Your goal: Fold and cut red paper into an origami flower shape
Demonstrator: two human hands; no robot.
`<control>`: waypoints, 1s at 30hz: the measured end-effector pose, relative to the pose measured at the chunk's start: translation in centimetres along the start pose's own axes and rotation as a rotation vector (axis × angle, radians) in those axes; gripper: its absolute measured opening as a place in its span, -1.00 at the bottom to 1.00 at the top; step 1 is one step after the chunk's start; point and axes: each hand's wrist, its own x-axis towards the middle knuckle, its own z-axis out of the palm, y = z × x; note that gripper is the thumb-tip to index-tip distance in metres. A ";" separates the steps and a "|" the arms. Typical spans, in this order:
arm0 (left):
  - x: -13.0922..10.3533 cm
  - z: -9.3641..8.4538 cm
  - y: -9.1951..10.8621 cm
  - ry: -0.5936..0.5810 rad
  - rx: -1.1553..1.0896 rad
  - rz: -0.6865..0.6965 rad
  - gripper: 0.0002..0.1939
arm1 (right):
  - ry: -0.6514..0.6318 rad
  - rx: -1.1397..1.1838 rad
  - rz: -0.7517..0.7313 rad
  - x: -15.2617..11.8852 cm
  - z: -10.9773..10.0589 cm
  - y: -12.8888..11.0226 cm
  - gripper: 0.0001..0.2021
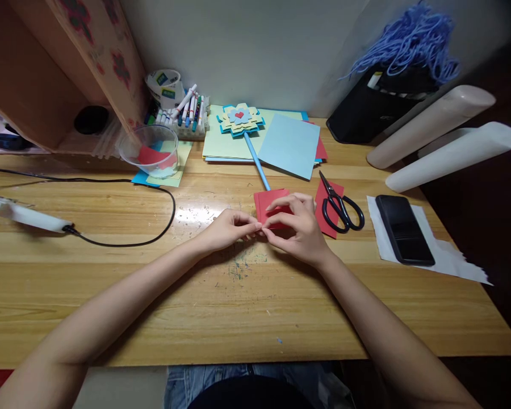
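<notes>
Both of my hands meet over the middle of the table at a square of red paper (264, 201), which looks like more than one layer. With thumb and fingertips, my left hand (234, 229) pinches the paper's near left corner. My right hand (297, 224) pinches close to the same corner, its other fingers curved over the red surface. Just beyond lies a paper flower (239, 118) in yellow and blue with a red heart, on a blue stick (258, 162) that runs down to the red paper. Right of my hand, black-handled scissors (338, 207) rest on another red sheet (330, 224).
A light blue sheet (292, 146) tops stacked coloured paper at the back. A clear plastic bowl (149, 159) with red scraps, a box of markers (191, 122) and a white power strip (29, 216) with black cable lie left. A phone (404, 230) and white rolls (451, 156) are right.
</notes>
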 end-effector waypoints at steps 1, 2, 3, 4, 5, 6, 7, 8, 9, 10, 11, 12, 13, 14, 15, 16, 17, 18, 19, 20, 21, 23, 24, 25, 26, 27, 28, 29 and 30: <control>0.0 0.0 0.0 0.001 -0.006 0.006 -0.80 | -0.003 0.017 0.028 0.0 0.0 -0.1 -0.94; 0.1 0.0 -0.1 0.002 -0.011 0.013 -0.80 | -0.004 0.033 0.057 0.0 0.1 -0.2 -0.94; 0.1 0.0 -0.2 0.003 -0.015 0.023 -0.81 | -0.005 0.047 0.085 0.0 0.1 -0.2 -0.94; 0.1 -0.1 -0.3 0.004 -0.018 0.032 -0.81 | -0.004 0.060 0.112 0.0 0.1 -0.3 -0.94; 0.2 -0.1 -0.4 0.005 -0.021 0.041 -0.81 | -0.002 0.072 0.135 0.0 0.2 -0.4 -0.94; 0.2 -0.2 -0.5 0.003 -0.024 0.050 -0.80 | 0.001 0.083 0.155 -0.1 0.2 -0.4 -0.94; 0.2 -0.2 -0.6 -0.001 -0.028 0.059 -0.80 | 0.004 0.094 0.172 -0.1 0.2 -0.4 -0.94; 0.2 -0.2 -0.7 -0.003 -0.030 0.069 -0.80 | 0.005 0.107 0.187 0.0 0.2 -0.4 -0.95; 0.2 -0.3 -0.8 -0.002 -0.029 0.078 -0.80 | 0.004 0.123 0.200 0.0 0.1 -0.4 -0.95; 0.2 -0.3 -0.9 0.003 -0.025 0.085 -0.80 | -0.001 0.142 0.213 0.0 0.1 -0.4 -0.96; 0.1 -0.3 -0.9 0.010 -0.019 0.090 -0.79 | -0.004 0.161 0.227 0.0 0.0 -0.4 -0.96; 0.1 -0.3 -0.9 0.018 -0.014 0.091 -0.78 | -0.008 0.181 0.242 0.0 0.0 -0.3 -0.95; 0.1 -0.2 -1.0 0.026 -0.010 0.091 -0.77 | -0.007 0.205 0.259 0.1 0.0 -0.2 -0.94; 0.1 -0.2 -0.9 0.032 -0.011 0.093 -0.76 | -0.003 0.233 0.280 0.1 0.0 -0.1 -0.92; 0.0 -0.1 -0.9 0.040 -0.016 0.095 -0.76 | 0.009 0.267 0.305 0.1 0.1 0.0 -0.88; 0.0 0.0 -0.8 0.051 -0.026 0.098 -0.75 | 0.030 0.310 0.335 0.1 0.2 0.1 -0.81; 0.0 0.0 -0.8 0.066 -0.037 0.100 -0.75 | 0.054 0.367 0.372 0.1 0.3 0.3 -0.71; 0.0 0.1 -0.7 0.087 -0.049 0.096 -0.75 | 0.078 0.441 0.416 0.1 0.4 0.4 -0.60; 0.0 0.2 -0.7 0.114 -0.062 0.089 -0.75 | 0.100 0.530 0.467 0.1 0.6 0.6 -0.50; 0.0 0.3 -0.7 0.144 -0.071 0.082 -0.76 | 0.107 0.630 0.522 0.1 0.7 0.7 -0.43; 0.1 0.3 -0.7 0.172 -0.077 0.077 -0.76 | 0.097 0.733 0.580 0.1 0.7 0.7 -0.39; 0.2 0.3 -0.8 0.209 -0.077 0.079 -0.76 | 0.048 0.901 0.684 0.1 0.8 0.7 -0.37; 0.2 0.4 -0.9 0.216 -0.070 0.083 -0.77 | 0.025 0.952 0.720 0.1 0.8 0.6 -0.39; 0.3 0.4 -1.0 0.218 -0.060 0.089 -0.77 | 0.011 0.983 0.744 0.1 0.7 0.5 -0.42; 0.3 0.4 -1.0 0.219 -0.049 0.092 -0.77 | 0.005 0.997 0.757 0.2 0.7 0.4 -0.46; 0.3 0.4 -1.1 0.224 -0.043 0.094 -0.77 | 0.012 0.999 0.761 0.2 0.7 0.3 -0.50; 0.3 0.5 -1.2 0.231 -0.041 0.098 -0.78 | 0.022 0.999 0.757 0.2 0.7 0.2 -0.53; 0.4 0.5 -1.2 0.237 -0.042 0.101 -0.79 | 0.031 0.997 0.752 0.2 0.8 0.1 -0.57; 0.4 0.6 -1.3 0.244 -0.045 0.107 -0.79 | 0.041 0.992 0.749 0.1 0.9 0.0 -0.59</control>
